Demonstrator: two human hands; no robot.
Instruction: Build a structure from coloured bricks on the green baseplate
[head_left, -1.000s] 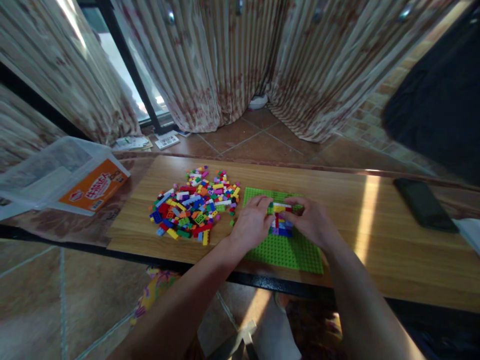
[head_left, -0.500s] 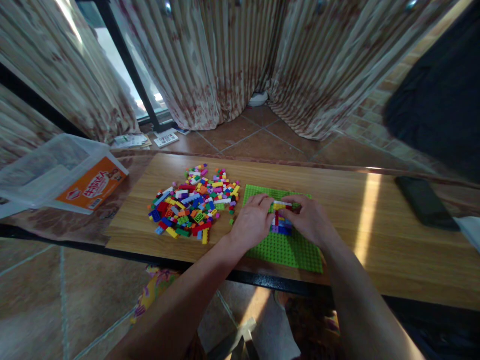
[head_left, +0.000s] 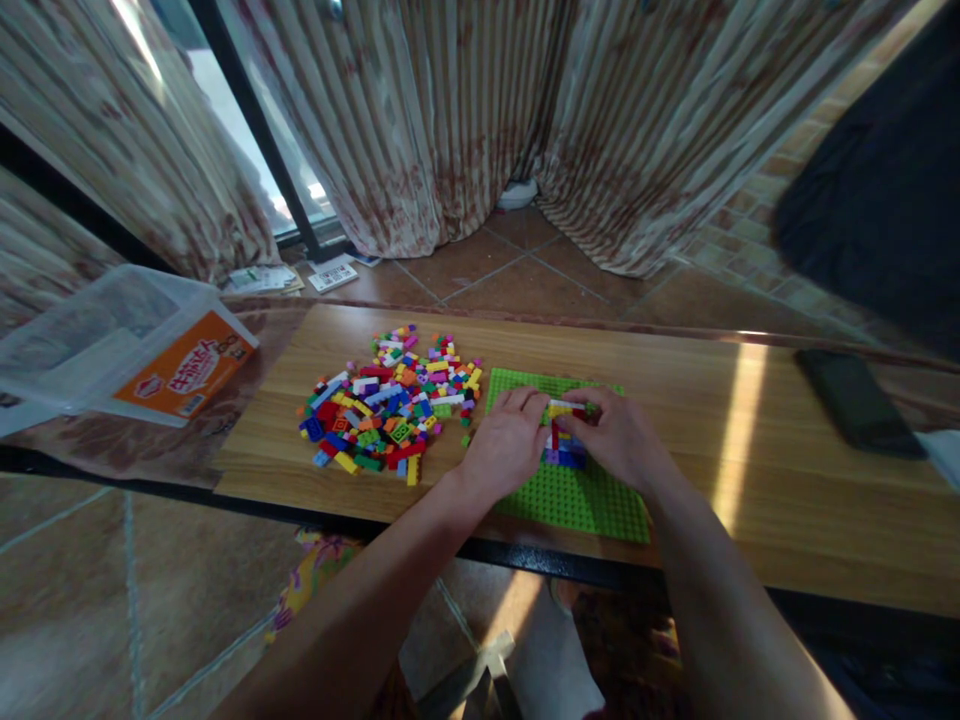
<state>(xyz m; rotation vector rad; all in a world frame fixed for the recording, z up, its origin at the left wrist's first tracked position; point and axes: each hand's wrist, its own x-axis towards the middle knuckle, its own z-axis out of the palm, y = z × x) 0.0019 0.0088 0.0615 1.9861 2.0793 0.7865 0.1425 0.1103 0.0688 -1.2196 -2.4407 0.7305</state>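
Observation:
A small structure of toy bricks [head_left: 564, 457] in blue, purple, red, yellow and white stands on the green studded baseplate [head_left: 577, 505]. My left hand [head_left: 506, 435] is closed against the structure's left side, fingers bent around its upper edge. From the right, my right hand [head_left: 615, 430] pinches at the top of the same structure, thumb in front and fingers behind. Between the fingertips a white and a yellow brick show on top. My fingers hide much of the structure's back and sides.
A heap of loose toy bricks [head_left: 382, 410] in many colours lies left of the baseplate on the wooden board [head_left: 262, 440]. Further left stands a clear plastic box [head_left: 112, 330] with an orange label. At the right lies a dark phone [head_left: 859, 400].
Both hands stay at the brick structure with almost the same grip. The whole view has shifted very slightly; nothing else has visibly moved.

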